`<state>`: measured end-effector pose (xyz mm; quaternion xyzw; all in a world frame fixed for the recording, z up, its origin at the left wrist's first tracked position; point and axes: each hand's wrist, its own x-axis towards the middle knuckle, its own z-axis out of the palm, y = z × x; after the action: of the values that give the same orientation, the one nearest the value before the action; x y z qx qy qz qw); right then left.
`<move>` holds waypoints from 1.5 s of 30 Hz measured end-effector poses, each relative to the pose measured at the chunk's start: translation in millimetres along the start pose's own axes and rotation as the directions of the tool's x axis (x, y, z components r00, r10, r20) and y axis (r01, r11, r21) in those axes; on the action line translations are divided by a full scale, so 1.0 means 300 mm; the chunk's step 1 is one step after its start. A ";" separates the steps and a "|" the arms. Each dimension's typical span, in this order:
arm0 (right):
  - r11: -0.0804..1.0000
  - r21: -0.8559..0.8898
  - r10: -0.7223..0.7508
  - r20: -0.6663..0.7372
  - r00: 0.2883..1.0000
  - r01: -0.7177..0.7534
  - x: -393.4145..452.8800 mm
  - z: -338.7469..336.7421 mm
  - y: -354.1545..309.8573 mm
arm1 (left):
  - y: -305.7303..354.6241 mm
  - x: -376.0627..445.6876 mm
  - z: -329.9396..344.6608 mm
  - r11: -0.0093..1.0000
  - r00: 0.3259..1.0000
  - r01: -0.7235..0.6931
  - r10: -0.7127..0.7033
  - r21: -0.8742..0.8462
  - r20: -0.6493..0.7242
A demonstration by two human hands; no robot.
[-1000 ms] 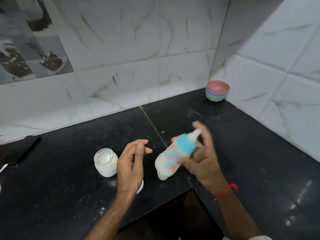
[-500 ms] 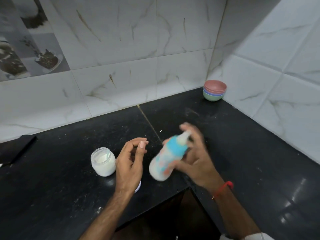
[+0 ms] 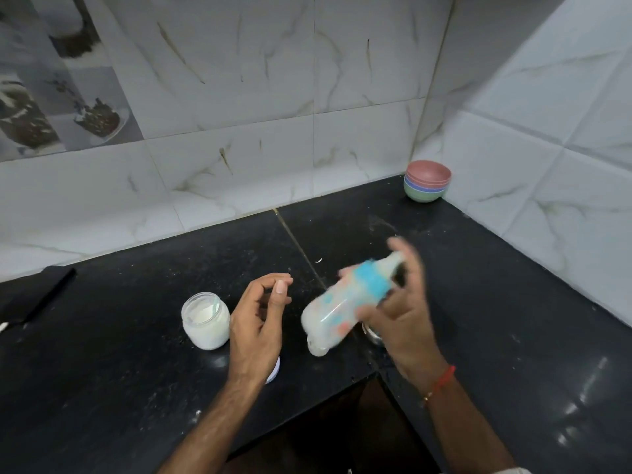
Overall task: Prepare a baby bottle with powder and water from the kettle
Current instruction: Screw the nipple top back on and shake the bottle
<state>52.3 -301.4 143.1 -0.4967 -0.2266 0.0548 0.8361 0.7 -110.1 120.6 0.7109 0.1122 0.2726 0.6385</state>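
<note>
My right hand (image 3: 403, 313) grips a baby bottle (image 3: 337, 311) by its blue collar and teat. The bottle is tilted, base down-left, filled with milky white liquid, and blurred by motion above the black counter (image 3: 136, 371). My left hand (image 3: 256, 323) hovers empty beside it, fingers loosely curled and apart. Left of that hand stands an open glass jar of white powder (image 3: 205, 319). The jar's white lid (image 3: 275, 371) lies on the counter, mostly hidden under my left wrist. No kettle is in view.
A stack of coloured bowls (image 3: 427, 181) sits in the far right corner against the tiled walls. A dark flat object (image 3: 34, 295) lies at the left edge. A small metal thing (image 3: 371, 333) peeks out under my right hand. The counter has a cut-out at the front.
The bottle has been swinging back and forth in my right hand, blurred in each frame. My left hand stays almost still beside the jar.
</note>
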 end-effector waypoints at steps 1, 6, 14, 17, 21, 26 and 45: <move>0.994 -0.105 0.045 0.197 0.979 -0.025 -0.010 0.010 0.008 | 0.000 0.000 0.007 1.000 1.000 -0.001 0.001 0.001 0.005; 0.943 0.319 -0.012 -0.264 0.964 0.099 0.020 0.016 -0.054 | 0.009 -0.004 0.001 1.000 1.000 -0.014 0.013 0.012 0.023; 0.979 0.199 -0.007 -0.215 0.977 0.051 -0.001 -0.008 0.016 | 0.004 -0.004 -0.006 1.000 1.000 0.005 -0.005 0.008 0.002; 0.842 -0.538 0.231 0.426 0.875 0.040 -0.019 -0.029 0.037 | 0.003 0.000 0.002 1.000 1.000 -0.008 0.007 0.027 0.021; 0.933 -0.358 0.139 0.282 0.949 -0.030 -0.003 -0.022 0.002 | 0.005 -0.002 -0.001 1.000 1.000 0.003 -0.003 0.009 0.018; 0.636 0.725 0.097 -0.417 0.904 0.266 0.056 -0.051 -0.033 | 0.003 -0.011 -0.011 1.000 1.000 0.010 -0.010 0.011 0.005; 0.966 -0.231 0.117 0.001 0.993 -0.113 0.027 0.045 -0.031 | -0.021 -0.011 -0.008 0.998 0.995 -0.007 0.000 0.070 0.104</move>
<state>52.4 -292.7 159.2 -0.6020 -0.2085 0.0802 0.7666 -2.1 -108.8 113.9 0.7462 0.0871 0.2321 0.6178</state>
